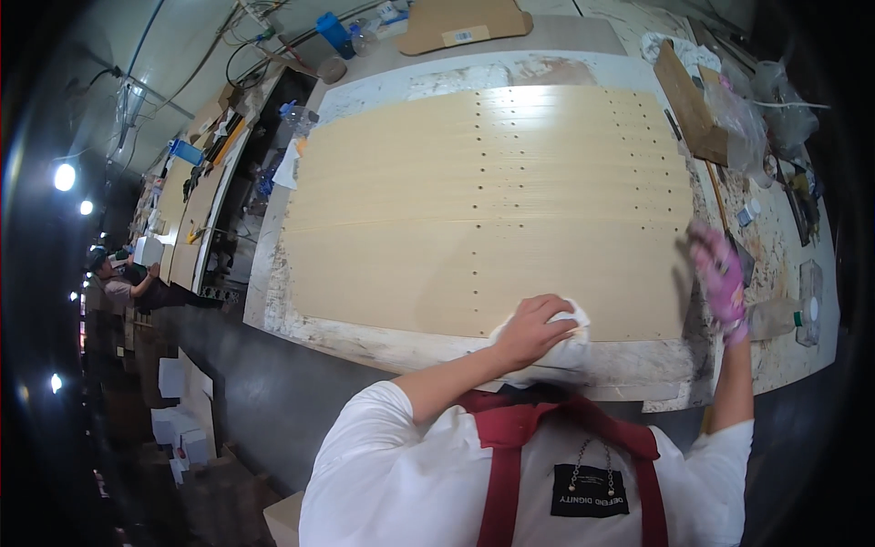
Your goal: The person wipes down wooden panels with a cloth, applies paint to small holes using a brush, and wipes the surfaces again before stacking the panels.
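Note:
Pale wood-coloured panels (392,182) with rows of small dark holes lie flat side by side on the worktable. My bare left hand (536,330) is closed on a white cloth (572,342) at the near edge of the panels, right of the middle. On my right hand (718,278) is a pink patterned glove that leaves the fingertips bare. It is held just past the right edge of the panels, fingers stretched forward and slightly bent, with nothing visible in them. A dark flat object (745,263) lies beside it, partly hidden.
The white, stained worktable (365,335) shows around the panels. At the right are a clear bottle (775,319), a small white-and-blue container (748,212), a cardboard box (688,105) and plastic bags (786,114). Flat cardboard (465,25) lies at the far side. A person (128,278) stands at the left.

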Tool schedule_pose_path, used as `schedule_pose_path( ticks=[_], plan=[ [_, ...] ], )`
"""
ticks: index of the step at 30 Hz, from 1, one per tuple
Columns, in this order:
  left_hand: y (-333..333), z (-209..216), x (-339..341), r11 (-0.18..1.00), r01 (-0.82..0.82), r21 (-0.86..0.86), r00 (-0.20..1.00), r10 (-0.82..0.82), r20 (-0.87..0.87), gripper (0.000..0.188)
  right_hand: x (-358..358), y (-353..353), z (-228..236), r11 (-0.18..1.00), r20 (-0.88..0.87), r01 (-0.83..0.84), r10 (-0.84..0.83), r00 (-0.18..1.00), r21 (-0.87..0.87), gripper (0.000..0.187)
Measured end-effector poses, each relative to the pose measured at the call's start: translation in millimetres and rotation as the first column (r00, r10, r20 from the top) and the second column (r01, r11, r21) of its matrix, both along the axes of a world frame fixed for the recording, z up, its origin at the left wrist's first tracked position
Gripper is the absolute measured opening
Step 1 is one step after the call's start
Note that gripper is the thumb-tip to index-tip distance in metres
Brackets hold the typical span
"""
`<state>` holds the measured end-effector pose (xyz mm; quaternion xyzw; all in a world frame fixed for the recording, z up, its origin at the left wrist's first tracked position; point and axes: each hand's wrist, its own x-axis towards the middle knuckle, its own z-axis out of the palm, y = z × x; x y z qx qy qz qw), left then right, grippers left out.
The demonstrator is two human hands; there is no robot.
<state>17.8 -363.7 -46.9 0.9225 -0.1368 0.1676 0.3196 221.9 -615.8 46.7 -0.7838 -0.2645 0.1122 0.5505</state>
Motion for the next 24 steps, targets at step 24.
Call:
schedule_pose_path(
  ticks=[24],
  plan=[
    [67.2, 176.2, -9.9, 0.863, 0.415, -0.288, 0.901, -0.345, 0.264, 0.026, -191.2, 69.2, 11.5, 0.988, 0.006, -0.084, 0.084, 0.996, 0.131, 0.069]
  ],
)
